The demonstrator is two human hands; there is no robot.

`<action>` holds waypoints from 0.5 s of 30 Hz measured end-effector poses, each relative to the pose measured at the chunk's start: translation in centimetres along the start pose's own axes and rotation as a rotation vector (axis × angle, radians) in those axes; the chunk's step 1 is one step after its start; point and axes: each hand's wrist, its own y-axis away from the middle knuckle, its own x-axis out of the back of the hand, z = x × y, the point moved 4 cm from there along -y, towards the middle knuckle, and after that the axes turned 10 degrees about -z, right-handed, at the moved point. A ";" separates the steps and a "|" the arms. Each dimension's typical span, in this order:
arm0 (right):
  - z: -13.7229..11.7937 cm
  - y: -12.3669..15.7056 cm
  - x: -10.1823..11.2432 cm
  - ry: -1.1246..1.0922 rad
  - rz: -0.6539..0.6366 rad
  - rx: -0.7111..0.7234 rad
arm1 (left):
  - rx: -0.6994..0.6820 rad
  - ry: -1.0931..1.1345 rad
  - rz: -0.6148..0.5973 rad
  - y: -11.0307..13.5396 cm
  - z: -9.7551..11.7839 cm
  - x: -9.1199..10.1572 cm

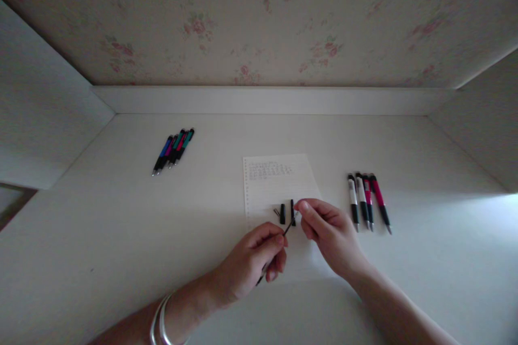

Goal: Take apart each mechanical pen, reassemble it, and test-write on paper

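Over lined sheet, we hold slim pen refill: left hand, fingers clamped on it; right hand, fingers together at its tip. Black pen parts on sheet; four pens right of sheet.

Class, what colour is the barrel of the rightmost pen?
The rightmost pen's barrel is deep pink; it shows in the head view.
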 end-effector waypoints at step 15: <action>-0.4 -0.8 1.7 1.217 0.106 -0.054 | -0.013 0.027 -0.001 -0.1 -0.6 0.4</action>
